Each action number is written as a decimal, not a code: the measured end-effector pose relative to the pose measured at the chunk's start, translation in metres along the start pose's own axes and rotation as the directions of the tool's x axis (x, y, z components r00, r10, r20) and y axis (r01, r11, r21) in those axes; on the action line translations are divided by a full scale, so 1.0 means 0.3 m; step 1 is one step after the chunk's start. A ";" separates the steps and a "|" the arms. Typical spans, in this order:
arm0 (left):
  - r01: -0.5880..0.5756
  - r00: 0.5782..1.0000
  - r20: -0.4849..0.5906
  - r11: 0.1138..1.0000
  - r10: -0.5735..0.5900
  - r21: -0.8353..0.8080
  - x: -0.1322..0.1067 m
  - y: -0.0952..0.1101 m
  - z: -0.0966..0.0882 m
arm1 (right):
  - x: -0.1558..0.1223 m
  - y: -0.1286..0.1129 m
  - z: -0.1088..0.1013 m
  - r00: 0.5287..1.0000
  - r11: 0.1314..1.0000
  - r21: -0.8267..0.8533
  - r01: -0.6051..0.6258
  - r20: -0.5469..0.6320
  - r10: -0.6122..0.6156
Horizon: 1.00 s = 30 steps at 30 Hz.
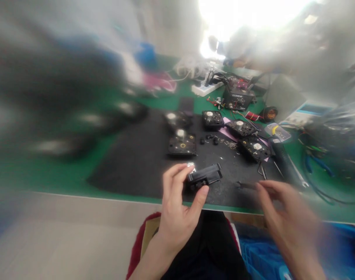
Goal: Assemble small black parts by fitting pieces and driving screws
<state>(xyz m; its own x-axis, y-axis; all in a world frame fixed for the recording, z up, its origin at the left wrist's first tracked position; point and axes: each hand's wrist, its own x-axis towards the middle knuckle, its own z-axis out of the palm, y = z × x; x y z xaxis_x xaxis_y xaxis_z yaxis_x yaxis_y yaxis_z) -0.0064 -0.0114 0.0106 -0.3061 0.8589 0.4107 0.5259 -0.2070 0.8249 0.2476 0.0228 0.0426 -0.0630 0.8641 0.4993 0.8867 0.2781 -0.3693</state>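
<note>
In my left hand [181, 202] is a black boxy part [206, 175], tilted over the near edge of the black mat, with a bit of white showing by the fingertips. Fingers and thumb grip it from both sides. To the right, my right hand [285, 210] pinches a thin dark piece [245, 185] that points left toward the black part; blur hides its exact kind. Beyond the left hand, a similar black unit with a white knob [181, 146] stands on the mat. Small black pieces [215, 140] and tiny screws [232, 145] lie scattered there.
More black units [256, 147] sit at the mat's right side, near hex keys [261, 170] and a wrench [299, 175]. Behind them are a black control box [238, 97], a white power strip [206, 88] and a clear plastic box [278, 132]. Blue-handled pliers [320, 165] lie far right.
</note>
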 end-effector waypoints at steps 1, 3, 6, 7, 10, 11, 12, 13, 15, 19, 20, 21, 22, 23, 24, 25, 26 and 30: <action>-0.001 1.000 0.002 1.000 0.001 -0.007 0.002 0.003 -0.001 | 0.000 -0.018 -0.006 1.000 1.000 0.007 -0.021 -0.011 0.021; -0.010 1.000 0.000 1.000 0.010 -0.023 0.006 0.007 -0.002 | -0.001 -0.040 -0.002 0.998 0.996 0.051 -0.070 0.006 0.069; -0.043 0.999 -0.003 0.998 0.043 -0.041 0.013 0.006 -0.003 | -0.009 -0.041 0.028 0.986 0.977 0.165 -0.135 0.117 0.116; -0.053 0.999 -0.001 0.997 0.053 -0.049 0.015 0.004 -0.003 | -0.011 -0.037 0.037 0.979 0.969 0.192 -0.156 0.161 0.126; -0.067 0.998 0.007 0.995 0.067 -0.081 0.022 0.001 -0.004 | -0.011 -0.031 0.042 0.969 0.970 0.175 -0.170 0.209 0.132; -0.067 0.998 0.012 0.993 0.068 -0.092 0.024 0.001 -0.005 | -0.009 -0.036 0.035 0.973 0.978 0.141 -0.157 0.189 0.129; -0.066 0.998 0.018 0.992 0.068 -0.105 0.026 0.001 -0.005 | -0.007 -0.047 0.024 0.981 0.985 0.101 -0.138 0.154 0.122; -0.063 0.998 0.023 0.991 0.067 -0.115 0.028 0.002 -0.005 | -0.004 -0.064 0.010 0.986 0.990 0.060 -0.125 0.114 0.117; -0.052 0.998 0.030 0.991 0.057 -0.127 0.031 0.004 -0.005 | -0.001 -0.117 -0.021 0.987 0.988 -0.001 -0.155 0.049 0.155; -0.059 0.997 0.032 0.990 0.063 -0.129 0.032 0.002 -0.002 | 0.008 -0.256 -0.073 0.941 0.940 0.037 -0.339 0.009 0.339; -0.066 0.997 0.035 0.989 0.071 -0.129 0.032 0.000 -0.002 | 0.011 -0.287 -0.080 0.929 0.927 0.061 -0.370 0.006 0.370; -0.073 0.996 0.038 0.989 0.079 -0.130 0.032 -0.001 -0.001 | 0.015 -0.314 -0.085 0.920 0.917 0.081 -0.391 0.007 0.391; -0.077 0.996 0.039 0.988 0.083 -0.130 0.032 -0.002 -0.002 | 0.019 -0.336 -0.088 0.914 0.909 0.096 -0.405 0.007 0.407; -0.078 0.996 0.040 0.988 0.084 -0.132 0.032 -0.003 -0.002 | 0.023 -0.353 -0.089 0.910 0.904 0.110 -0.412 0.012 0.413; -0.078 0.996 0.040 0.988 0.084 -0.137 0.033 -0.004 -0.002 | 0.026 -0.365 -0.088 0.912 0.903 0.129 -0.409 0.019 0.410; -0.073 0.996 0.039 0.987 0.080 -0.145 0.033 -0.004 -0.002 | 0.028 -0.373 -0.086 0.917 0.905 0.152 -0.398 0.025 0.399; -0.067 0.997 0.038 0.986 0.073 -0.154 0.034 -0.003 -0.001 | 0.030 -0.378 -0.084 0.923 0.907 0.177 -0.382 0.028 0.384; -0.036 0.998 0.042 0.983 0.044 -0.182 0.033 0.001 0.001 | 0.035 -0.385 -0.073 0.940 0.912 0.232 -0.337 0.022 0.341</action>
<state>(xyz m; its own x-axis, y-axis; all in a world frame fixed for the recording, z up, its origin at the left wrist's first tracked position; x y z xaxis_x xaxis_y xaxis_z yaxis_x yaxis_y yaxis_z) -0.0091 -0.0029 0.0147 -0.2488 0.8680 0.4298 0.3835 -0.3192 0.8666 0.1545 -0.0093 0.1077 0.2334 0.9163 0.3255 0.7242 0.0596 -0.6870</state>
